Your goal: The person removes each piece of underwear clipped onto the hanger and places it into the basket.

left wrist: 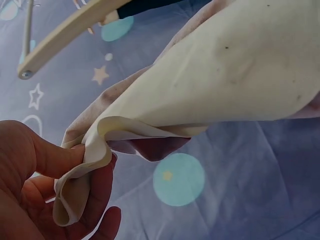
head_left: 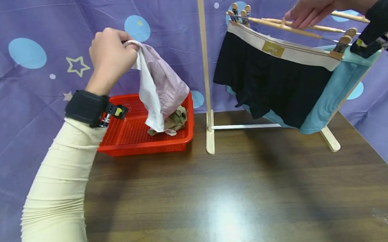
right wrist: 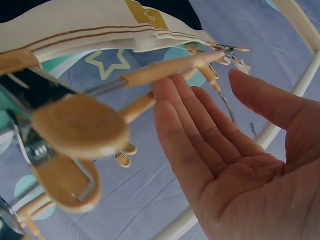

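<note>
Your left hand (head_left: 112, 53) pinches a pale garment (head_left: 169, 81), dangling near the red basket (head_left: 139, 149), left of the rack (head_left: 206, 79); your right hand (head_left: 328, 1), fingers straight, is at the crosswise hanger (head_left: 265, 22).

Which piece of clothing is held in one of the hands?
The pale pink cloth, gripped in the left hand; the black shorts and blue garment hang from hangers, and the khaki cloth lies in the red basket.
</note>
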Available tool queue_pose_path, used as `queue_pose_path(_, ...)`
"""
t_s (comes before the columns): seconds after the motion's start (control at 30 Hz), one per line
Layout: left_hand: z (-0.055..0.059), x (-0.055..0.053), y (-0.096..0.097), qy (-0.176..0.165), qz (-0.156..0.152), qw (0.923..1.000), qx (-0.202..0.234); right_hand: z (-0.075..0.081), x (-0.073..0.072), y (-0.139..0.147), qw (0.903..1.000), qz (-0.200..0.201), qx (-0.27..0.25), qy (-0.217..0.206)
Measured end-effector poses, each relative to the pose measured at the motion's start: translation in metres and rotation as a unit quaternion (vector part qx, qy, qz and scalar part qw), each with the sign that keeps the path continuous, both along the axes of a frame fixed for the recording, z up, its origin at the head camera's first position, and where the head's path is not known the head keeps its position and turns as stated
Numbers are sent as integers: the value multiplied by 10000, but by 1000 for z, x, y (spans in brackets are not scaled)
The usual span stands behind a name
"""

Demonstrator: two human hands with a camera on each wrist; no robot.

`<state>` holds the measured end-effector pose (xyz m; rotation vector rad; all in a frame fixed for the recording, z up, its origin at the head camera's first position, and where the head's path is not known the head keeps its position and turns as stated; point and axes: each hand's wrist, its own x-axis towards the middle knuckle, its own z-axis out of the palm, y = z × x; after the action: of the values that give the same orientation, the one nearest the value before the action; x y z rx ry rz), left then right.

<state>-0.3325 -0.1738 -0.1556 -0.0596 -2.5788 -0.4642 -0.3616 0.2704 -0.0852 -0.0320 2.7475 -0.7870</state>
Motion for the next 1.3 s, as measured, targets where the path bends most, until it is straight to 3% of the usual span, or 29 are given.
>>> queue_pose_path(0.27,-9,-7,-6,-190,36,9998,-26,-12,0,-1,9988,-230,-2,439)
queue_pose_path(0.57,-23,-20,-17,-588,18,9982,-138,-11,8,-13,9989,38,264,381)
queue_pose_path(0.67,-28,-26,-25,-712,55,9971,-274,-17,0,-10,9984,102,334,448)
queue_pose_path(0.77,-33,-32,-33,-782,109,9959,-438,-26,-16,0,9970,60,428,638)
queue_pose_path(0.9,-40,-38,-48,-864,261,9943,-574,-34,-31,7,9955,-39,504,795)
queue_pose_path(1.17,-44,-46,-83,-1168,700,9888,-606,-26,-12,-13,9976,-40,385,574)
queue_pose_path(1.3,-45,-47,-100,-1401,1029,9834,-519,-29,-17,-9,9973,-91,337,641)
